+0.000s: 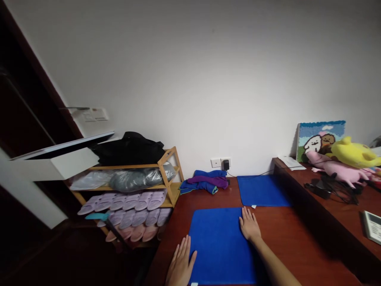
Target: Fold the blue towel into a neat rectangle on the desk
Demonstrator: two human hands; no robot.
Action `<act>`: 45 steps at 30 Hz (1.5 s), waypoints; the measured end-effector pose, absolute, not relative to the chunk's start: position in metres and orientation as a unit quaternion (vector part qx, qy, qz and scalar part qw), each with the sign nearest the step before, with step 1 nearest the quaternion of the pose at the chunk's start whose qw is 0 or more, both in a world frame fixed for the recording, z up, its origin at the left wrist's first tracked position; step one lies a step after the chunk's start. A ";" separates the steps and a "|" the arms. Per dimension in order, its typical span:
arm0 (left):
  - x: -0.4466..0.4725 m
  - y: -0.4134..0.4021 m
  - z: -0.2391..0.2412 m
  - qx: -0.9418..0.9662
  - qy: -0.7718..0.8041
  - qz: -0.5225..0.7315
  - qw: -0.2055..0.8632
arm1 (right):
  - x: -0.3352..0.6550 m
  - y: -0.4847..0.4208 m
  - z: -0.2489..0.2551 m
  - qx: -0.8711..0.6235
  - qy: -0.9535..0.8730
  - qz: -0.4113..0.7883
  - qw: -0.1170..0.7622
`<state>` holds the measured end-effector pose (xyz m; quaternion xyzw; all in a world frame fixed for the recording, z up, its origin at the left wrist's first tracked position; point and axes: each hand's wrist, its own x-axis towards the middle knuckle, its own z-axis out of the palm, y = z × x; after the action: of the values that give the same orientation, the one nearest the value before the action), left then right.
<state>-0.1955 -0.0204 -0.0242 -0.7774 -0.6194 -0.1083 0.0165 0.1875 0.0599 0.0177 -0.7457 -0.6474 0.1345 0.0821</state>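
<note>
A blue cloth lies spread out on the reddish-brown table, with a small white tag at its near edge. My left hand rests flat at the cloth's left edge, fingers stretched out and thumb over the cloth. At the far right corner, my right hand lies flat with its fingers extended along the edge. A second blue cloth is laid out farther back on the right. Against the wall, a crumpled heap of blue and purple cloths sits on the table.
On the left stands a wooden shoe rack with several slippers and a black bag on top. A charger is plugged into the wall. Plush toys and cables occupy a higher surface at right.
</note>
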 end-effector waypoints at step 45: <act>-0.148 0.095 -0.006 -0.744 -0.658 -0.120 0.015 | 0.177 0.003 0.000 -0.737 -0.660 0.113 0.097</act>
<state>-0.1479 0.0945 -0.0063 -0.7436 -0.6576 -0.1200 0.0153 0.1769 0.0029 0.0001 -0.7368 -0.6595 0.1125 0.0972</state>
